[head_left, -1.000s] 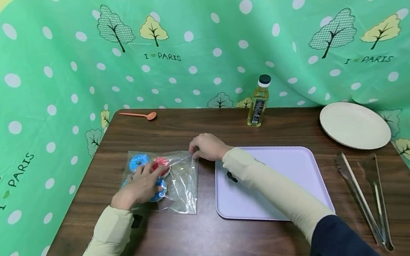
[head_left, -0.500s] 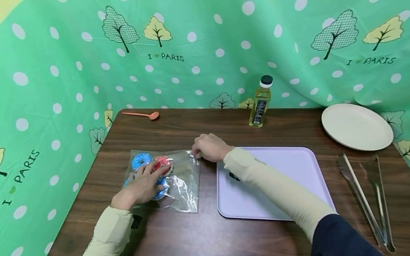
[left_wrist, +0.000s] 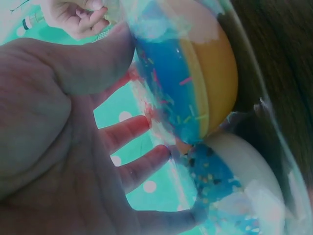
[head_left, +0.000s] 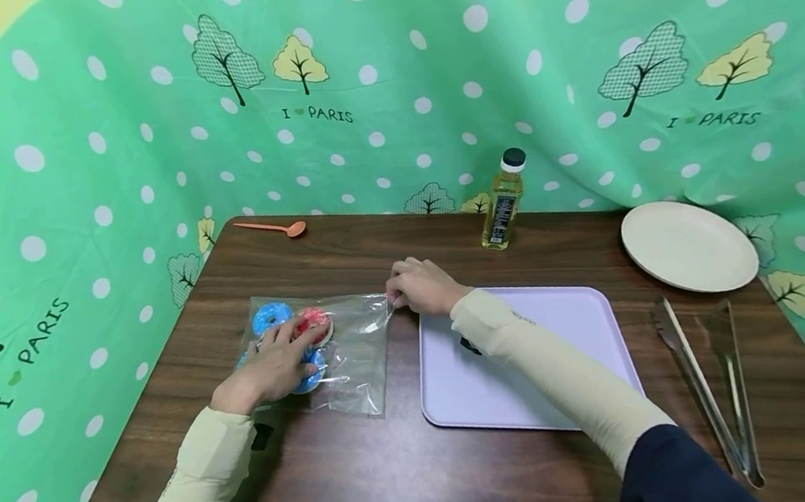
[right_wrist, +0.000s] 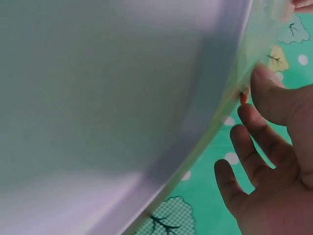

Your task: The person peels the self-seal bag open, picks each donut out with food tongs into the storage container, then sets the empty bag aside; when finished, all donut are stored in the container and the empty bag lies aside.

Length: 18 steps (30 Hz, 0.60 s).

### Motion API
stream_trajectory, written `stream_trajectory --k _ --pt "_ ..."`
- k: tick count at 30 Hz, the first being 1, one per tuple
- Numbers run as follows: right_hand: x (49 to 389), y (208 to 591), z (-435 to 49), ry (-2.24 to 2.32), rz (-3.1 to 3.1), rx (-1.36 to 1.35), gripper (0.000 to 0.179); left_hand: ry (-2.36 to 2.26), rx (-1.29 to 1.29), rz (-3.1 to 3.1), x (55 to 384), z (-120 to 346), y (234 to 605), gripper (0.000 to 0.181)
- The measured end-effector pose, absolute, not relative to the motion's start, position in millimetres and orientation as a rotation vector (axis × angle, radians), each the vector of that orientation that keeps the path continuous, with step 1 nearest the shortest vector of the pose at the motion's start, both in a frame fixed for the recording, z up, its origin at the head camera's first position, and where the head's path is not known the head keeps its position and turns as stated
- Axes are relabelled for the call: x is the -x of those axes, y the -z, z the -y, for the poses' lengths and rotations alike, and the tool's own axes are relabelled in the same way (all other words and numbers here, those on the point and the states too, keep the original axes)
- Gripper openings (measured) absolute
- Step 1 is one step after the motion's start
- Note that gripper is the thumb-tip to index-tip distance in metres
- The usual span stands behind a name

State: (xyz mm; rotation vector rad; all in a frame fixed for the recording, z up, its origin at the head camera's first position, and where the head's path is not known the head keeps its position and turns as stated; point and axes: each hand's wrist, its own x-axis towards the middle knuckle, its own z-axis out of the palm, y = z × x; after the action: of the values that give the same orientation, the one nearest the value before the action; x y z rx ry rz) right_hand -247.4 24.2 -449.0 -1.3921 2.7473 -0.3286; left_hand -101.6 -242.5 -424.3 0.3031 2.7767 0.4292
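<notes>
A clear plastic bag (head_left: 355, 346) lies flat on the table at left centre, with several doughnuts in it. A blue doughnut (head_left: 272, 318) and a red one (head_left: 313, 326) show near its far edge. My left hand (head_left: 272, 367) rests over the doughnuts with fingers spread. In the left wrist view, its fingertips touch the bag beside a blue-iced doughnut (left_wrist: 171, 73) and a speckled blue one (left_wrist: 220, 181). With thumb and forefinger, my right hand (head_left: 424, 285) pinches the bag's far right corner; the right wrist view shows its other fingers (right_wrist: 230, 181) loosely bent.
Under my right forearm lies a lilac tray (head_left: 461, 392). An oil bottle (head_left: 503, 208) stands behind it. To the right are a white plate (head_left: 689, 245) and metal tongs (head_left: 708, 391). An orange spoon (head_left: 275, 227) lies at the back left.
My right hand has shifted slightly to the right, drawing the bag's corner with it. My left hand stays on the doughnuts.
</notes>
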Motion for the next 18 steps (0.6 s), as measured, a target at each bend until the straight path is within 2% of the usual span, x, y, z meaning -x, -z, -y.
stream_trajectory --k 2,7,18 --pt "244 447 -24 0.294 -2.734 1.414 0.005 -0.445 -0.305 -2.775 102 242 425 0.065" --pt "227 440 -17 0.228 -2.678 1.512 0.021 -0.441 -0.333 -2.798 99 245 426 0.064" --pt "208 449 -6 0.128 -2.674 1.778 0.012 -0.467 -0.398 -2.833 98 250 430 0.061"
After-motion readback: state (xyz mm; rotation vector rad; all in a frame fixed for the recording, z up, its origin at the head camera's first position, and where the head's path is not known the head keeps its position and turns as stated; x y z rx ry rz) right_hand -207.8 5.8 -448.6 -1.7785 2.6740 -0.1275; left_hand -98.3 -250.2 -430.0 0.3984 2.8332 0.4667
